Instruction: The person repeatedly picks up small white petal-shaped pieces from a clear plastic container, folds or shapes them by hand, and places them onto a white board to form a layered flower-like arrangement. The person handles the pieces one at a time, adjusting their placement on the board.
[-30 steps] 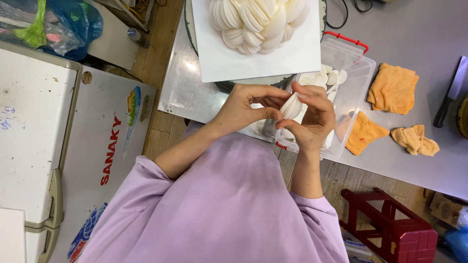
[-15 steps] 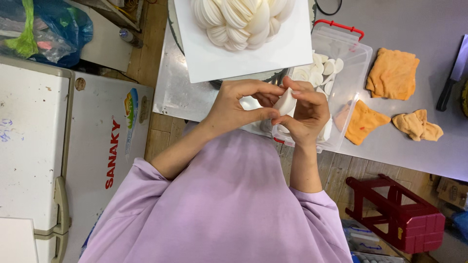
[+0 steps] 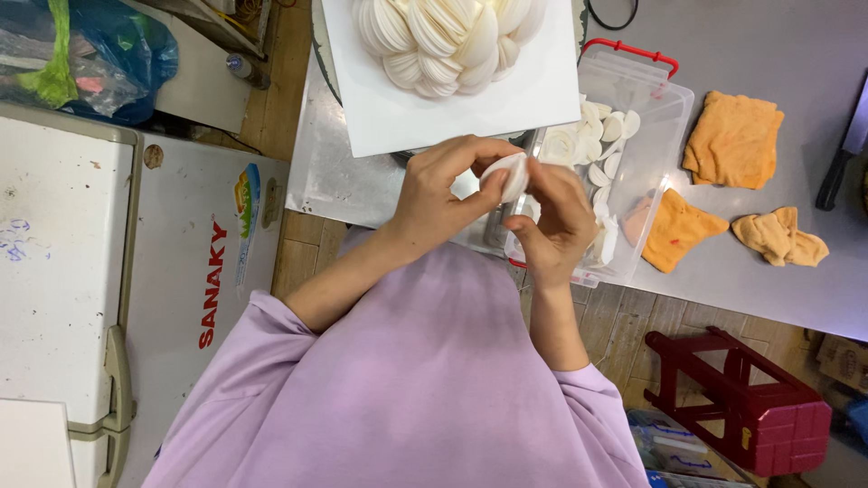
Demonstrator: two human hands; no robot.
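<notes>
— What do the two hands have between them?

— A small white petal-shaped piece (image 3: 512,173); the left hand (image 3: 443,194) pinches it from the left with thumb and curled fingers, and the right hand (image 3: 559,220) closes on it from the right; both hands meet on that one piece, above the near edge of the steel table (image 3: 796,271).

— And where does the piece sit among the other things?

— Just below the white board (image 3: 533,104), which carries a large white flower built of overlapping petals (image 3: 448,36); to the right of the hands stands a clear plastic box (image 3: 665,126) with a red handle, and more loose white petals (image 3: 601,145) lie inside it; the right hand partly covers the near end of that box.

— Anything else on the table?

— Three orange cloths; one folded cloth (image 3: 734,140) lies right of the box, a second cloth (image 3: 674,230) touches the box's near side, and a crumpled cloth (image 3: 779,237) lies further right; a dark knife handle (image 3: 845,149) shows at the right edge.

— And off the table?

— A white chest freezer (image 3: 108,271) stands at the person's left, with a blue plastic bag (image 3: 99,54) beyond it; a red stool (image 3: 750,407) stands on the floor to the right; the person wears a lilac top (image 3: 407,389).
</notes>
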